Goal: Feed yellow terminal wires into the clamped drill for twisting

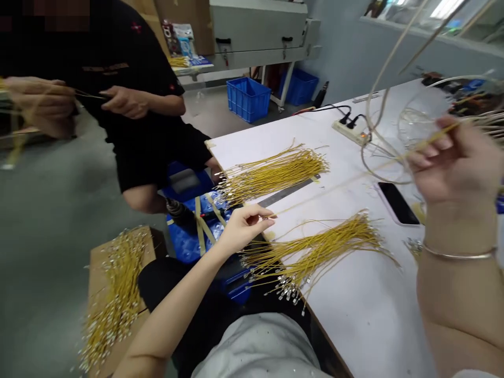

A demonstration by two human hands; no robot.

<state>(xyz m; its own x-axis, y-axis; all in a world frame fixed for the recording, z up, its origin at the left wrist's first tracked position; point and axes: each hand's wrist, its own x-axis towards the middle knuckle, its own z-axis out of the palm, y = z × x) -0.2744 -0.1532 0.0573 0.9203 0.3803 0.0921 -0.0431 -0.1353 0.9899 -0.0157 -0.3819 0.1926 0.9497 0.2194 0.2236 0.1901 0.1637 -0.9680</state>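
Observation:
My left hand (250, 226) pinches one end of a thin yellow wire (331, 190) above the table's near left edge. The wire stretches up to the right, blurred, toward my right hand (452, 163), whose fingers are closed around its other part. Just below my left hand lies a bundle of yellow wires (326, 249) with metal terminals, its ends hanging over the edge. Beyond it, a second yellow wire bundle (275, 173) rests beside a steel ruler (289, 193).
A phone (397, 203) and a power strip (350, 130) lie on the white table (374, 325). Loose pale tubing (378, 89) loops near my right hand. A cardboard box (98, 257) at left bears more wires. Opposite, a co-worker (129, 105) handles a wire. Blue crates (248, 100) stand behind.

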